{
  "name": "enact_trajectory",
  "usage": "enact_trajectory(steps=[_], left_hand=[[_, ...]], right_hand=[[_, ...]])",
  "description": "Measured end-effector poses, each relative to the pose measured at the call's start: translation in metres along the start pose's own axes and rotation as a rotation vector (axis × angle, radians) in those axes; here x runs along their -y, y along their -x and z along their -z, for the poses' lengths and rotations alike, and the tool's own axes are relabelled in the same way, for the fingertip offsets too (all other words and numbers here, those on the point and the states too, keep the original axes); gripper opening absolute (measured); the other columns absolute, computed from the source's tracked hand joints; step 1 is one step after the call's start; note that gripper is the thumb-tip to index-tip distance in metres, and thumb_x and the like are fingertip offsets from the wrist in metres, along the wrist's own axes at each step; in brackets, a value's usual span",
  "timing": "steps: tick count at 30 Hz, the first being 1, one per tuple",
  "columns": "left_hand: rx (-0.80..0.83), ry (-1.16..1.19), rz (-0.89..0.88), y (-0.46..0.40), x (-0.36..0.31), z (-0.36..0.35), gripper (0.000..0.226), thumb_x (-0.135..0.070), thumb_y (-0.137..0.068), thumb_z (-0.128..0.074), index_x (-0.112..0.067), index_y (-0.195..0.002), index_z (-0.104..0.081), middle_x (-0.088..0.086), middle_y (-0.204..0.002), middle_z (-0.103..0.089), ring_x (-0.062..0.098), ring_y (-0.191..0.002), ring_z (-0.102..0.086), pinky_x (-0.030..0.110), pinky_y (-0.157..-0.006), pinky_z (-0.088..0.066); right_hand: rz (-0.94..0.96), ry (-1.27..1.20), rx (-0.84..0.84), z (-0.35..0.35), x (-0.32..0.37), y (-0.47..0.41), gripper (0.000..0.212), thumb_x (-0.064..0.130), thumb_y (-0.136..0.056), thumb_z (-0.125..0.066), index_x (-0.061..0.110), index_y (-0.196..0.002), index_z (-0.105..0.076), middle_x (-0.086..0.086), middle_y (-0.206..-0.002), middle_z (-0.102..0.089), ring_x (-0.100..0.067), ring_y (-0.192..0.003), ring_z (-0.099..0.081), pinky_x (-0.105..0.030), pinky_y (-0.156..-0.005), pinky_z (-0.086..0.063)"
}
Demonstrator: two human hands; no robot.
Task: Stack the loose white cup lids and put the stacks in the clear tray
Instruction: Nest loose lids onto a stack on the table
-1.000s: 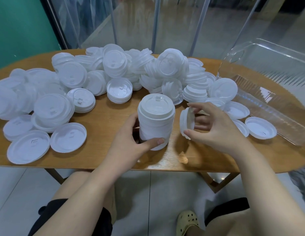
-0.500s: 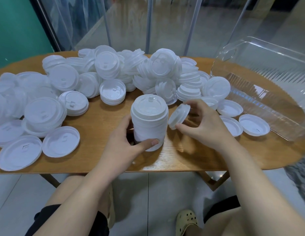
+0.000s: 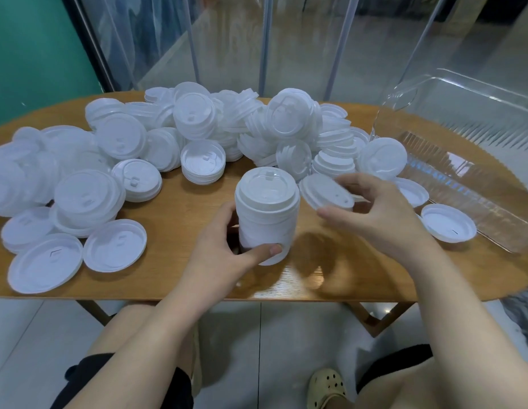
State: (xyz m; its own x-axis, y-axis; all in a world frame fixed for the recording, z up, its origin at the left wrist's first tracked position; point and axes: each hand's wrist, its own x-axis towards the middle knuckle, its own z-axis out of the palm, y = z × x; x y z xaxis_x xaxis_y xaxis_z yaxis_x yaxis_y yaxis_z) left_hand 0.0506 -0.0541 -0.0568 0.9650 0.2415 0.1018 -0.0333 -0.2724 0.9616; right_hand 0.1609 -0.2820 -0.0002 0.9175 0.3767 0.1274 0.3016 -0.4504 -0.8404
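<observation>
Right hand [image 3: 384, 214] pinches one lid [image 3: 326, 191] between thumb and fingertips, lid tilted, dome side up, raised edge away from the stack. The lid sits just right of the stack [image 3: 267, 215] top, near its level, apart from it. Left hand [image 3: 227, 255] wraps the stack low down, thumb across the front and fingers behind, steadying it. The stack stands upright, long axis vertical, near the front edge of the table [image 3: 180, 278] at about its middle. Coming move, by judgement: carry the lid left, level it, seat it on top. The right hand is nearer and already loaded.

Counts: one tall stack, one lid in hand. Many loose lids and short stacks, too many to count, are heaped from the left edge across the back [image 3: 198, 119]. A few single lids lie open side up at front left and right of the hand. One clear tray [image 3: 463, 172] at the right edge, no stacks visible in it, so the task looks early.
</observation>
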Motion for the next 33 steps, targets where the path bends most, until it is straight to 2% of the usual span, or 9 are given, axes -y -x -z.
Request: enact_trajectory(steps=[3, 5, 7, 9, 13, 21, 26, 30, 33], left_hand=[[0.008, 0.005, -0.005, 0.0, -0.001, -0.001, 0.076, -0.021, -0.074, -0.094, -0.034, -0.138, -0.055, -0.02, -0.127, -0.068, -0.002, -0.117, -0.063, 0.009, -0.086, -0.049], [0.004, 0.011, -0.019, 0.001, -0.002, -0.001, 0.079, -0.022, -0.074, -0.093, -0.033, -0.141, -0.053, -0.019, -0.129, -0.067, -0.001, -0.118, -0.063, 0.011, -0.088, -0.05], [0.0, 0.026, -0.03, 0.002, -0.003, -0.001, 0.083, -0.026, -0.074, -0.092, -0.034, -0.144, -0.051, -0.019, -0.132, -0.065, -0.001, -0.12, -0.062, 0.015, -0.091, -0.052], [-0.012, 0.06, -0.039, 0.004, -0.003, -0.002, 0.088, -0.033, -0.072, -0.092, -0.037, -0.148, -0.047, -0.019, -0.135, -0.063, 0.003, -0.126, -0.06, 0.021, -0.099, -0.053], [-0.049, 0.076, -0.077, 0.005, -0.005, -0.001, 0.097, -0.033, -0.077, -0.092, -0.038, -0.156, -0.037, -0.015, -0.14, -0.062, 0.009, -0.131, -0.059, 0.034, -0.105, -0.053], [-0.06, 0.036, -0.146, 0.005, -0.009, -0.004, 0.08, -0.028, -0.084, -0.081, -0.033, -0.153, -0.042, -0.022, -0.139, -0.061, 0.003, -0.13, -0.058, 0.019, -0.101, -0.049], [-0.048, 0.02, -0.14, 0.004, -0.007, -0.003, 0.077, -0.029, -0.085, -0.08, -0.035, -0.152, -0.043, -0.021, -0.14, -0.062, 0.005, -0.131, -0.058, 0.03, -0.105, -0.05], [-0.048, 0.026, -0.124, 0.004, -0.005, -0.003, 0.079, -0.034, -0.085, -0.083, -0.038, -0.152, -0.043, -0.019, -0.141, -0.062, 0.007, -0.13, -0.059, 0.036, -0.103, -0.052], [-0.052, 0.015, -0.12, 0.003, -0.004, -0.003, 0.08, -0.036, -0.081, -0.082, -0.039, -0.151, -0.044, -0.022, -0.14, -0.06, 0.005, -0.129, -0.059, 0.032, -0.102, -0.052]], right_hand=[[0.141, -0.26, -0.071, -0.007, 0.017, 0.002, 0.055, 0.042, -0.072, -0.091, 0.026, -0.118, -0.067, 0.011, -0.112, -0.074, -0.003, -0.104, -0.069, -0.018, -0.08, -0.053], [0.216, -0.288, -0.073, -0.016, 0.026, 0.003, 0.059, 0.043, -0.072, -0.085, 0.022, -0.124, -0.066, 0.009, -0.117, -0.073, -0.009, -0.11, -0.068, -0.023, -0.087, -0.054], [0.266, -0.205, -0.056, -0.027, 0.031, 0.002, 0.066, 0.05, -0.072, -0.081, 0.021, -0.129, -0.064, 0.01, -0.12, -0.07, -0.01, -0.115, -0.065, -0.024, -0.094, -0.053], [0.283, -0.084, -0.032, -0.036, 0.033, 0.001, 0.072, 0.057, -0.071, -0.08, 0.023, -0.132, -0.063, 0.013, -0.123, -0.067, -0.006, -0.119, -0.061, -0.016, -0.095, -0.048], [0.301, -0.029, 0.012, -0.045, 0.033, -0.001, 0.072, 0.058, -0.071, -0.079, 0.024, -0.133, -0.062, 0.018, -0.12, -0.064, -0.002, -0.118, -0.058, -0.013, -0.096, -0.044], [0.319, 0.02, 0.055, -0.052, 0.036, -0.001, 0.072, 0.051, -0.074, -0.081, 0.022, -0.137, -0.06, 0.014, -0.127, -0.061, 0.004, -0.121, -0.053, -0.008, -0.097, -0.039], [0.292, 0.027, 0.074, -0.053, 0.033, -0.001, 0.076, 0.051, -0.076, -0.083, 0.025, -0.142, -0.055, 0.018, -0.13, -0.059, 0.005, -0.124, -0.052, -0.01, -0.1, -0.04], [0.246, 0.012, 0.105, -0.043, 0.03, 0.004, 0.088, 0.066, -0.073, -0.074, 0.035, -0.15, -0.045, 0.024, -0.142, -0.052, 0.006, -0.133, -0.047, -0.016, -0.107, -0.04], [0.308, 0.091, -0.016, -0.018, 0.017, 0.003, 0.065, 0.056, -0.088, -0.061, 0.025, -0.144, -0.053, 0.016, -0.142, -0.055, 0.004, -0.134, -0.046, -0.017, -0.111, -0.035]])
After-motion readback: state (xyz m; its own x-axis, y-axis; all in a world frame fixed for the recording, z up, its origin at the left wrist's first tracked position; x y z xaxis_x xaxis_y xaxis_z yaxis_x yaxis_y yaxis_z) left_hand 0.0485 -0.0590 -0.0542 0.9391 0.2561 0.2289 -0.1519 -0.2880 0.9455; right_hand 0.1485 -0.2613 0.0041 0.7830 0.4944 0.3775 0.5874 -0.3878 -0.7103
